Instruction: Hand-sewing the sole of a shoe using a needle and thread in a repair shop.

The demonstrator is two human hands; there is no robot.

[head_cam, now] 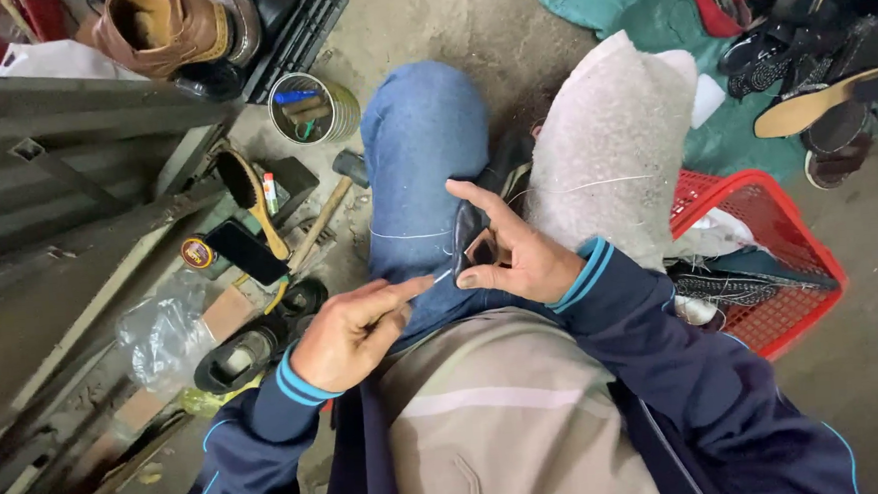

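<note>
Shoe [479,237]: being stitched on knee, unfinished.
Right hand [514,253]: fingers curled, shoe being gripped.
Left hand [348,332]: thread [442,274] being pinched.

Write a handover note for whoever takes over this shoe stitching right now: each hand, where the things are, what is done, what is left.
Left hand: pinches a thin needle or awl by its tip end, pointing at the shoe.
Right hand: grips the dark shoe against the knee, thumb and fingers around its edge.
White thread runs from the shoe across the grey cloth.
Nearby: hammer and brush on the floor at the left, red basket at the right.
Done: thread is already in the shoe. Left: how much seam remains cannot be told.
</note>
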